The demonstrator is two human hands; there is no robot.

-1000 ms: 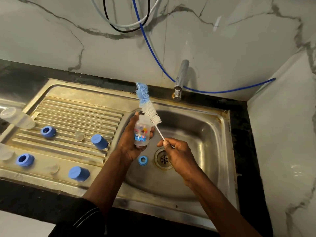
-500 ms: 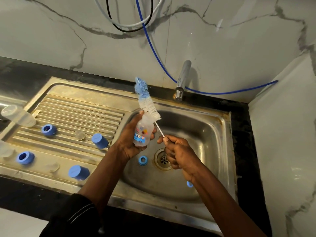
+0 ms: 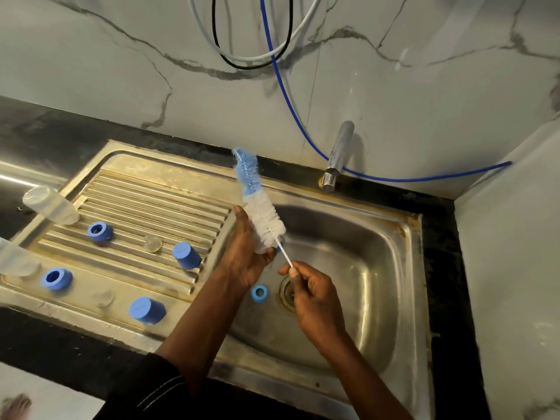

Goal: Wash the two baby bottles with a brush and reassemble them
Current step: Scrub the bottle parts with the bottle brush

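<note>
Turned over, left hand [image 3: 245, 260] hides its gripped bottle; right hand [image 3: 315, 295] pinches blue-white brush [image 3: 263, 215].

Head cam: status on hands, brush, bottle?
Left hand grips bottle, mostly hidden. Right hand pinches brush stem, bristles above left hand. Blue ring loose by drain.

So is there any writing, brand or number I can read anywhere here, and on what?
No text can be read.
Blue cap on the drainboard: faint mark on top, too blurred.
Tap: small mark, too small.
Bottle in the left hand: nearly hidden by hand and brush; no print shows.
</note>
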